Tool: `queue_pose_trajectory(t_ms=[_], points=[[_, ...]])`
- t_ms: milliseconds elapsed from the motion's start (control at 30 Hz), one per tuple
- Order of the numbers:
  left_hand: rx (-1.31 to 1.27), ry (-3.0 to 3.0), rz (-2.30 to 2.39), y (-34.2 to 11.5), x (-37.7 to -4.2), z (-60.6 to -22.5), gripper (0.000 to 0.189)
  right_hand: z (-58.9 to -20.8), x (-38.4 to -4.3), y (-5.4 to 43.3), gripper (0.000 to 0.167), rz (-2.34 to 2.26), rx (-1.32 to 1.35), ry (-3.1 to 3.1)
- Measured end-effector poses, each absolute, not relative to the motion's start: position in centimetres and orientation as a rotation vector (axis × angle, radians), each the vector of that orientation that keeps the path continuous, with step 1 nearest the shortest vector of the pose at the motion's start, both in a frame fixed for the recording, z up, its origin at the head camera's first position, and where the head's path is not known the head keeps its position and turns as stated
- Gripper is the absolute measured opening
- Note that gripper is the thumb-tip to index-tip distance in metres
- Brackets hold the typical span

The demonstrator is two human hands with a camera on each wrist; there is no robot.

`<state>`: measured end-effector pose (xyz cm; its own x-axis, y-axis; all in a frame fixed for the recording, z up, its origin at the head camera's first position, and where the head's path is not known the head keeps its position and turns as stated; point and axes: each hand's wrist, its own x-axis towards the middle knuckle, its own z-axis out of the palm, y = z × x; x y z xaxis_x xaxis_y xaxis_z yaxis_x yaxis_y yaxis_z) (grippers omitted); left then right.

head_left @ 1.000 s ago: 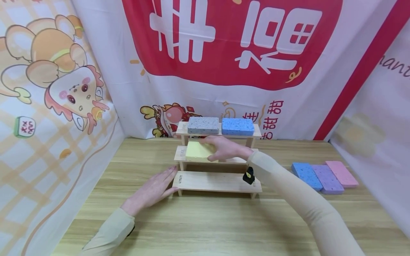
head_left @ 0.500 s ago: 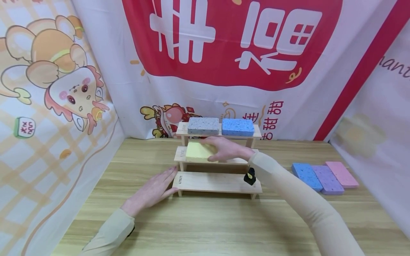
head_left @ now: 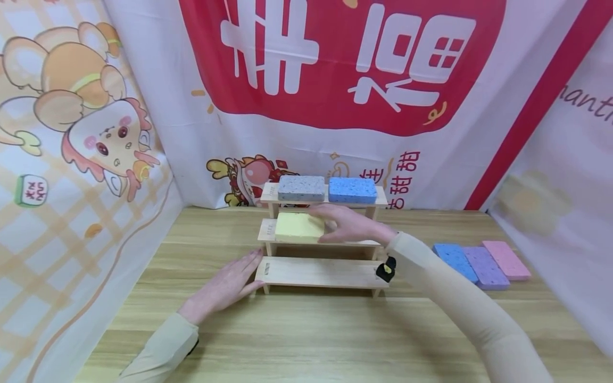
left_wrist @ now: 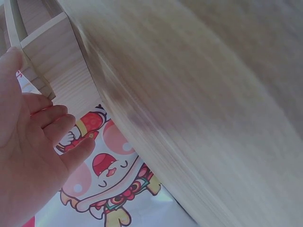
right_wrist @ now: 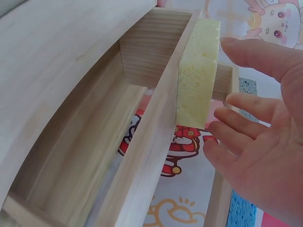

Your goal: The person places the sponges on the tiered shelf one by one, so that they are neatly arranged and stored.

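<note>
A yellow sponge (head_left: pixel 299 227) lies on the left part of the middle tier of a three-tier wooden rack (head_left: pixel 325 272). Just right of the sponge is my right hand (head_left: pixel 349 222), thumb and fingers spread apart. The right wrist view shows a gap between this hand's palm and the sponge, fingertips close by its faces. My left hand (head_left: pixel 225 284) rests its fingers against the rack's left end, near the lowest tier; in the left wrist view the fingers (left_wrist: pixel 57 125) are loosely bent at the wood. On the top tier sit a grey sponge (head_left: pixel 301 188) and a blue sponge (head_left: pixel 353 190).
To the right of the rack, a blue sponge (head_left: pixel 455 263), a purple sponge (head_left: pixel 486 268) and a pink sponge (head_left: pixel 506 260) lie side by side, partly overlapping, on the wooden table (head_left: pixel 306 335). Printed cloth (head_left: pixel 201 159) hangs behind and along both sides.
My right hand has let go of the yellow sponge and shifted slightly right, its fingers spreading. The sponge stays on the middle tier. My left hand keeps its place at the rack.
</note>
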<state>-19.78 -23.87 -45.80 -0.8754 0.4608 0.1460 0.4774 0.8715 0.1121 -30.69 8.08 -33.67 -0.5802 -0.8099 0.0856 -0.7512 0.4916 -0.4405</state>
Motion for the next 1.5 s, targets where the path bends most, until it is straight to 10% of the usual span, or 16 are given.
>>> queue_pose_trajectory(t_ms=[1500], points=[[-0.754, -2.932, -0.197, -23.8, -20.1, -45.8, 0.076, -35.7, -25.8, 20.8, 0.059, -1.219, -1.044, 2.729]])
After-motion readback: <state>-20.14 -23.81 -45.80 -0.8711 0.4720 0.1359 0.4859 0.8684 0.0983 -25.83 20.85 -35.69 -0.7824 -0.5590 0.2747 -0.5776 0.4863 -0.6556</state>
